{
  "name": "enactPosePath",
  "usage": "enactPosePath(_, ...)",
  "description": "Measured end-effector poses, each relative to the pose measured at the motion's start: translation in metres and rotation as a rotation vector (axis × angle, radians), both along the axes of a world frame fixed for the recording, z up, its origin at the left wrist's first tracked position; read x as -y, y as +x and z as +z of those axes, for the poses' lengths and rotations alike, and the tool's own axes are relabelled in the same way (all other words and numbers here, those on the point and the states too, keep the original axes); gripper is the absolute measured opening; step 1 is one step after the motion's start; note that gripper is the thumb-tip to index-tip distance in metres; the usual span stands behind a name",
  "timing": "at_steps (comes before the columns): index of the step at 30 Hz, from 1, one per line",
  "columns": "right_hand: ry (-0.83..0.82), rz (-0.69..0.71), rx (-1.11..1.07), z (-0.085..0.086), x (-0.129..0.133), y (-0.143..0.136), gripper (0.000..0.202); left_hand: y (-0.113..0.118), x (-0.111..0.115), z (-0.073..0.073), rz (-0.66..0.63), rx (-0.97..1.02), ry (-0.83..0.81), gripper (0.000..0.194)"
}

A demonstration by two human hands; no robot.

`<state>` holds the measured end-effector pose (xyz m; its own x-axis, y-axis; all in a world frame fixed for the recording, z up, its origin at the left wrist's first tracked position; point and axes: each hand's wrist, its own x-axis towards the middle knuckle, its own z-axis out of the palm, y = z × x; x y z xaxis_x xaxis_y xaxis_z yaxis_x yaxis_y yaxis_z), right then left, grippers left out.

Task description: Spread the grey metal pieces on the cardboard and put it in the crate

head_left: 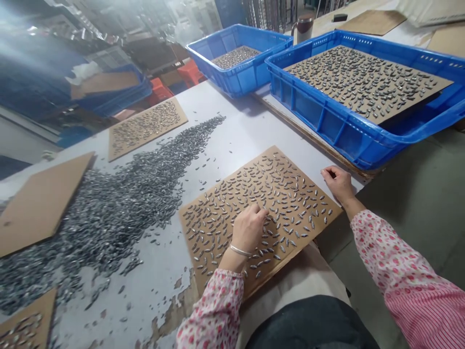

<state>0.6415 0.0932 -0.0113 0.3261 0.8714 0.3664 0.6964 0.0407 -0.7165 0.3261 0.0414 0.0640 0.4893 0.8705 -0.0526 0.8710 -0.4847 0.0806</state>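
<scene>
1. So the main thing here is a brown cardboard sheet (269,269) at the near edge of a white-topped table (247,121), right in front of the person. It's lying flat and dotted all over with small spindle-shaped metal pieces (282,249), shiny grey, mostly spaced apart.
2. Left hand (249,228): it's over the near half of that sheet, fingers bent and tips drawn together down by the pieces. Can't tell if there's one pinched in there, the hand itself blocks the view. There's a thin bracelet (240,250) on that wrist.
3. Right hand (337,184): just past the sheet's right corner, near the table edge, fingers curled in toward the thumb. Can't tell whether it's gripping anything either.
4. Both arms are in pink-and-white patterned sleeves (220,303).
5. To the left of the sheet there's a massive heap of loose pieces (119,203), with strays scattered between the two.
6. A plain cardboard panel (47,198) sits at the heap's left side, and a farther cardboard sheet (183,118) full of pieces lies behind the heap.
7. Up top, two blue plastic crates: the bigger right one (327,109) and the smaller left one (254,80), each with a piece-covered layer inside.
</scene>
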Motion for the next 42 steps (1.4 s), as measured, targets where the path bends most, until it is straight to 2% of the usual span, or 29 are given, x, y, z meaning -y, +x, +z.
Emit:
enactPosePath(4,0.014,-0.004,0.021,0.002,0.0,-0.002,0.023,-0.003,-0.008,-0.005,-0.051,-0.019,0.006,0.021)
enactPosePath(12,0.017,0.006,-0.001,0.001,0.0,-0.002,0.023,-0.002,-0.016,-0.005,-0.083,-0.075,0.013,0.024)
enactPosePath(18,0.03,0.009,0.006,0.001,0.0,-0.003,0.023,-0.008,-0.016,-0.006,-0.021,-0.045,-0.015,0.023)
enactPosePath(22,0.025,0.007,0.0,0.004,0.0,-0.004,0.023,-0.012,-0.018,0.001,0.054,-0.014,-0.005,0.022)
enactPosePath(27,0.027,0.009,-0.007,0.002,0.0,-0.003,0.021,-0.004,-0.021,0.006,0.031,-0.051,0.004,0.019)
enactPosePath(33,0.033,0.025,-0.015,-0.001,0.0,-0.003,0.021,0.004,-0.026,-0.001,0.005,-0.087,-0.003,0.026)
enactPosePath(42,0.04,0.013,-0.007,0.001,0.0,-0.004,0.021,0.002,-0.022,-0.012,0.131,0.004,-0.037,0.026)
